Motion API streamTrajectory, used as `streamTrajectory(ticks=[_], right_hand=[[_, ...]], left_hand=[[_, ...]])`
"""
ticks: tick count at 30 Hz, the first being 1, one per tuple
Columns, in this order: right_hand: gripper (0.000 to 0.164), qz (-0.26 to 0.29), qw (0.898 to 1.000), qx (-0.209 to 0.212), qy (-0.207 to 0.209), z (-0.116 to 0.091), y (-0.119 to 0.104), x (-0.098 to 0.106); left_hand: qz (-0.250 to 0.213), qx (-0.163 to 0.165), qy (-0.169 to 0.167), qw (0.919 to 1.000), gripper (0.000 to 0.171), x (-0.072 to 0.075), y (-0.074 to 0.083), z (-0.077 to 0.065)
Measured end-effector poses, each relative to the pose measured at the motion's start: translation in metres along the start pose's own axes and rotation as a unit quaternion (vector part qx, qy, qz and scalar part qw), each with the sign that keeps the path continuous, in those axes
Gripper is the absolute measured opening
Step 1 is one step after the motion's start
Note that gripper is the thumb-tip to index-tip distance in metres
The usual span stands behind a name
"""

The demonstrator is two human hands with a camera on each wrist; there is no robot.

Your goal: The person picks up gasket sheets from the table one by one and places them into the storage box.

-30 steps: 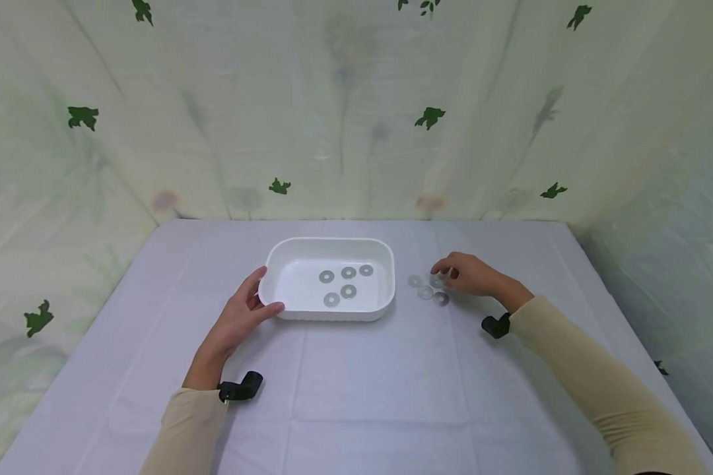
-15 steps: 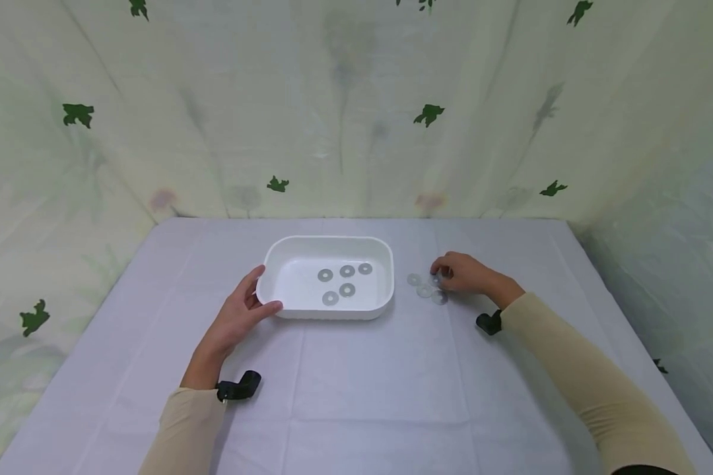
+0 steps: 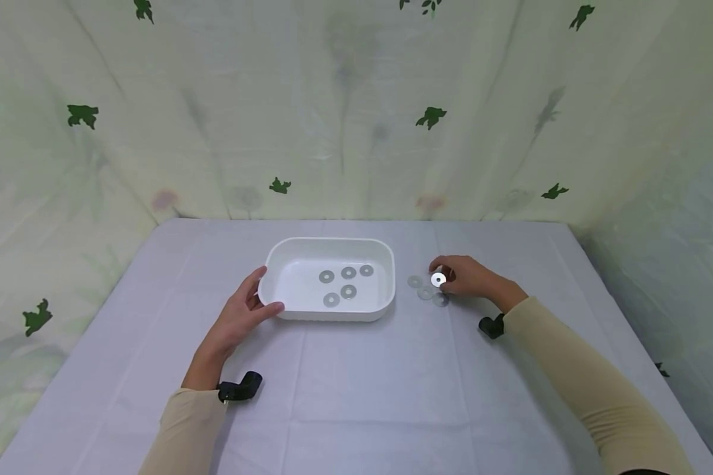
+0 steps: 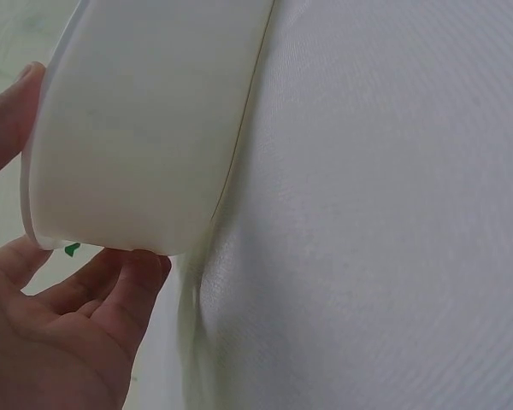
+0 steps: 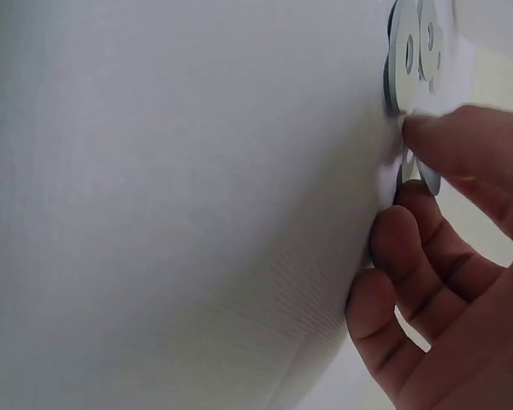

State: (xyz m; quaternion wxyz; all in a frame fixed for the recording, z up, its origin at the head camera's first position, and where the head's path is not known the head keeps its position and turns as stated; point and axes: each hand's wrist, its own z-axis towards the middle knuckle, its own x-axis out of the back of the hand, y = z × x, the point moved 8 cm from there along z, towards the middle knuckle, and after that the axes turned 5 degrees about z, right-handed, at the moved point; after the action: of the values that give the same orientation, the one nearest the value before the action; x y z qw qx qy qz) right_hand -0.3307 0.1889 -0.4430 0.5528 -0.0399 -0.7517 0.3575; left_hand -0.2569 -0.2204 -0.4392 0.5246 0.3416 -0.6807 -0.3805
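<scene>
High head view, forward-down; close wrist views share tray (image 4: 145,128) (left), washers (image 5: 399,79) (right).

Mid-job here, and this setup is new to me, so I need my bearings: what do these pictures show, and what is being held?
There is no robot: a person works with two bare hands. The wide picture comes from a camera on the head; the two close ones come from the wrist cameras, each watching its own hand. On the white tablecloth stands a white tray with five flat metal washers inside. Loose washers lie to its right. The left hand grips the tray's left end. The right hand pinches one tilted washer by the loose ones.
</scene>
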Motion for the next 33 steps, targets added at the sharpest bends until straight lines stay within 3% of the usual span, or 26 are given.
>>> streamTrajectory(ticks=[10, 17, 24, 33], right_hand=[[0.029, -0.011, 1.000, 0.009, -0.011, 0.001, -0.001, 0.000], [0.032, 0.036, 0.999, -0.030, -0.004, 0.003, 0.004, 0.008], [0.035, 0.075, 0.996, 0.024, 0.048, 0.005, -0.017, 0.032], [0.034, 0.099, 0.992, 0.047, 0.059, 0.010, -0.047, 0.055]], left_hand=[[0.002, 0.002, 0.003, 1.0000, 0.099, 0.001, 0.000, 0.000], [0.001, 0.006, -0.001, 1.0000, 0.099, 0.000, 0.001, -0.001], [0.015, 0.010, 0.003, 0.9998, 0.098, 0.001, 0.000, -0.003], [0.014, 0.015, 0.002, 0.9998, 0.097, 0.001, 0.002, -0.003]])
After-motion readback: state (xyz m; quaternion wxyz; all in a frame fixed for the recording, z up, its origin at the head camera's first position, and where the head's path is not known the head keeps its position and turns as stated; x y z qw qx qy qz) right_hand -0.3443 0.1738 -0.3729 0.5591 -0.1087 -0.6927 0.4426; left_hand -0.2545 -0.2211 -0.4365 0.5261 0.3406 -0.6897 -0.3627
